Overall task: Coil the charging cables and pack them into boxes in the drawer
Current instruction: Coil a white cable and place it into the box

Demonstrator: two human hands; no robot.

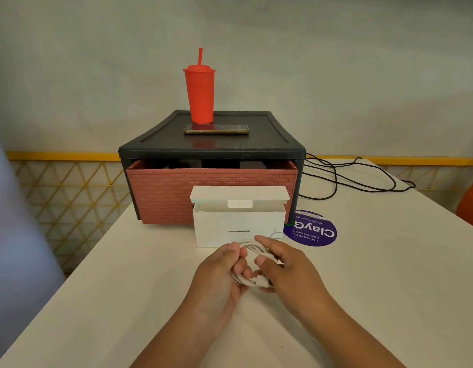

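Cable (251,246), white, coiled into a small bundle of several loops, held above the table (110,293) between both hands, near edge of the white box (238,224). L hand (219,269): fingers curled round the left side of the coil, thumb on top of the loops. R hand (288,269): thumb and fingers pinching the right side of the coil; index finger stretched fwd over the top strands. White plug (262,282) sticks out at the bottom of the bundle, betw. the two hands. Cannot tell whether the other end is tucked in; a thin white loop shows by the box's lower right corner.

Box sits on table just ahead of the hands, lid (239,192) flipped up and back, tab visible at the front lip. Inside not visible from this angle. It stands directly in front of the drawer (163,195), a reddish brick-pattern front, pulled out a little from the black drawer unit (211,148). Dark shapes inside the drawer gap, too dim to ID.

On top of unit: red tumbler (199,94) w/ lid and straw, upright, and a phone (216,129) lying flat just in front of it.

R of unit: black cable (349,177) sprawled loose across the table. Round purple sticker (313,232) on tabletop beside the box, partly hidden by it.
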